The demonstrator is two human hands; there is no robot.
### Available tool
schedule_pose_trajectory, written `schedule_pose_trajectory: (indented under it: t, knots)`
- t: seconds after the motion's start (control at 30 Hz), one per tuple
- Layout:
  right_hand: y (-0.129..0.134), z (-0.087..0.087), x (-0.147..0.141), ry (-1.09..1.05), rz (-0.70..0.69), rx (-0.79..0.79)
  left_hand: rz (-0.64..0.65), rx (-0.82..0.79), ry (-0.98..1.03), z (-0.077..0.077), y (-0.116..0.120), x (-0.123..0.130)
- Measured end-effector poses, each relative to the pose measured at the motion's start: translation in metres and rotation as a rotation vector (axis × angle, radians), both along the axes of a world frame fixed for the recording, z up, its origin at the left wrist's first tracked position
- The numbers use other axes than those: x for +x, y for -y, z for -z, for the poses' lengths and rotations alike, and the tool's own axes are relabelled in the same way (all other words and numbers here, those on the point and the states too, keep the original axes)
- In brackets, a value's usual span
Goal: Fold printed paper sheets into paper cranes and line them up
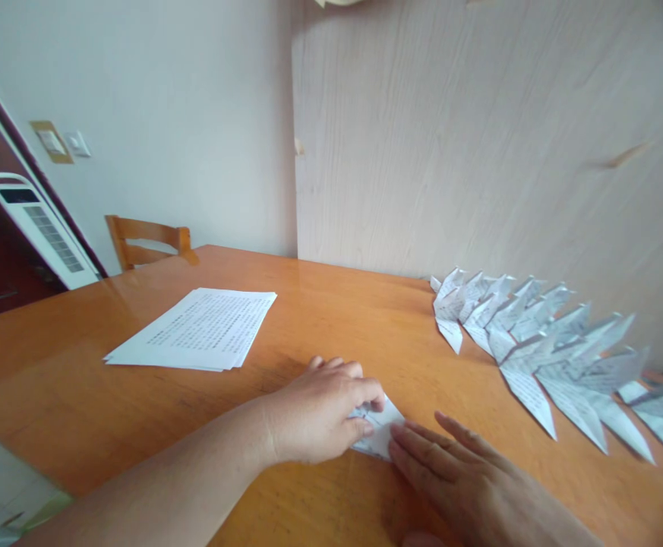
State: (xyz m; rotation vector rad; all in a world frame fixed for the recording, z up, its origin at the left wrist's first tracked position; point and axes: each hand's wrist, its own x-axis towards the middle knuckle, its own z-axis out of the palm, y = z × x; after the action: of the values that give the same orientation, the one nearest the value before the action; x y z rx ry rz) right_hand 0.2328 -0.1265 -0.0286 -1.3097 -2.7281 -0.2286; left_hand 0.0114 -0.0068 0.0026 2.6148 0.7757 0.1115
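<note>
A small folded piece of printed paper (386,427) lies on the wooden table in front of me. My left hand (323,414) is closed on its left side, with the thumb and curled forefinger against the paper. From the right, my right hand (465,475) reaches in with fingers stretched out flat and the fingertips touching the paper's right edge. Both hands cover parts of the sheet, so its full shape is hidden.
A stack of printed sheets (200,330) lies at the left on the table (331,304). Several folded paper pieces (536,342) stand in a row along the right, near the wooden panel (450,137). A chair (149,232) stands behind the far left edge.
</note>
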Motion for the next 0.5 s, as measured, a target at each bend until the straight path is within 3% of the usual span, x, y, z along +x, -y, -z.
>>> schedule_pose_trajectory:
  t: [0.5]
  knots:
    - [0.0067, -0.003, -0.0084, -0.009, 0.035, -0.004, 0.005, -0.079, -0.008, 0.0, -0.0062, 0.001]
